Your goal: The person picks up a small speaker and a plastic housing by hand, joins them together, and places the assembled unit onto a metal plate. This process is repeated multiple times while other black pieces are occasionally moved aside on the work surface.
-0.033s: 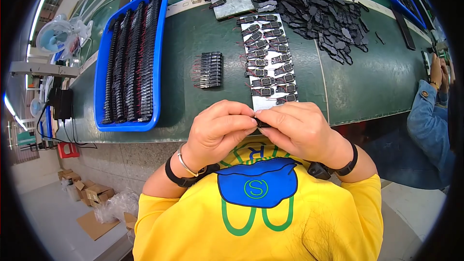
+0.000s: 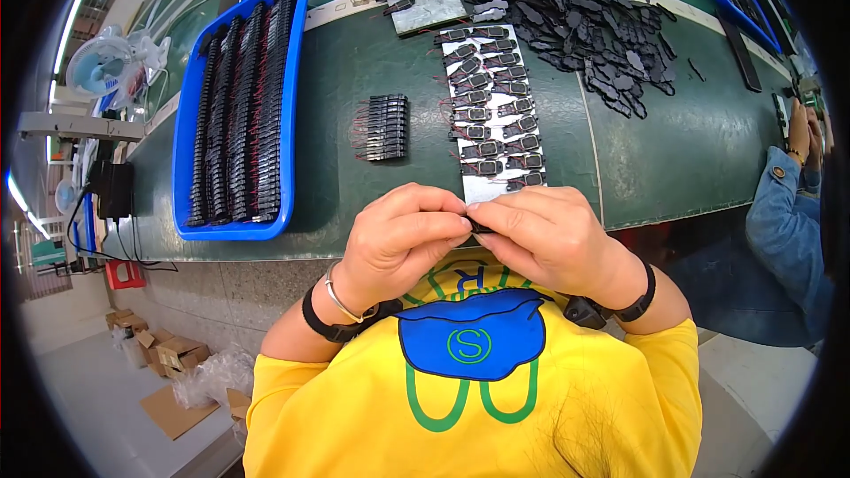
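Observation:
Close to my body at the table's near edge, a small black part is pinched between the fingertips of my left hand and my right hand. Fingers cover most of it. Just beyond my hands lies a pale strip-shaped plate, bearing two columns of small black speaker-like modules with thin red wires. To its left, a short stack of similar black pieces rests on the green table, red wires pointing left.
A blue tray at left holds long rows of black pieces. Flat black parts are heaped at far right beside clear plastic. A grey metal plate lies at the back. Another person's denim sleeve shows at the right edge.

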A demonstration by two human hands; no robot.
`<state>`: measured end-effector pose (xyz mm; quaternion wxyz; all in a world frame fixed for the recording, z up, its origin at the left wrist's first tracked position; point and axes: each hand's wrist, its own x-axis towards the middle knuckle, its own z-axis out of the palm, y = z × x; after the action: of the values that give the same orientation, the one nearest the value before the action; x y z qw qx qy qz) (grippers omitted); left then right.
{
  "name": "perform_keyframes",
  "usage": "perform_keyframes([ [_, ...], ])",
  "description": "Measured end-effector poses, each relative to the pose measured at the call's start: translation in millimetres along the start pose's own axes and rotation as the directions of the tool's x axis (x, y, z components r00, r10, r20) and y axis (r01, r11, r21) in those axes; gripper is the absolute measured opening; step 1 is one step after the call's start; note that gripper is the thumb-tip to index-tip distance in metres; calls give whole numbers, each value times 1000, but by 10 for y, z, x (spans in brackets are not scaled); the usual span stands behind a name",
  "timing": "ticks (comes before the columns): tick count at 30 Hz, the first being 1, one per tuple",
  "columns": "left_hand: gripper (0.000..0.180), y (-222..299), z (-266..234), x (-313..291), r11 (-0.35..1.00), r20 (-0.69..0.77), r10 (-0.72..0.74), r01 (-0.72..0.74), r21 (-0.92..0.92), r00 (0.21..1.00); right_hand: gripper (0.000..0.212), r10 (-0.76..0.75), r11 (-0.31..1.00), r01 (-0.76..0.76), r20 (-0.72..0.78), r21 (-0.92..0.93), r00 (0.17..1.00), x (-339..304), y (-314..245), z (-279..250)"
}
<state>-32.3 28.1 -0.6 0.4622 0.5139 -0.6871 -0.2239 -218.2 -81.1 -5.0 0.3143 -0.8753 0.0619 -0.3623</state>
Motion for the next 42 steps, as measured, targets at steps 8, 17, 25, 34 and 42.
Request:
perform_keyframes([
  [8,16,-89,-25,-66,982,-9,-53,51,-184,999,24,-85,996,86,-13,18,996,5,12,-11],
  [17,12,74,-21,-61,461,196,-628,562,-686,753,28,-145,984,141,-29,-104,989,-7,12,-19],
  [25,12,135,73,24,537,100,-695,607,-586,712,29,-200,951,193,-4,-241,980,-38,24,-8],
  [34,10,59,-21,5,440,183,-698,617,-653,692,24,-98,986,95,-19,-136,995,24,151,-262],
  [42,9,-48,-66,-79,380,233,-596,526,-761,769,31,321,695,-332,-139,-638,937,111,926,-1118],
])
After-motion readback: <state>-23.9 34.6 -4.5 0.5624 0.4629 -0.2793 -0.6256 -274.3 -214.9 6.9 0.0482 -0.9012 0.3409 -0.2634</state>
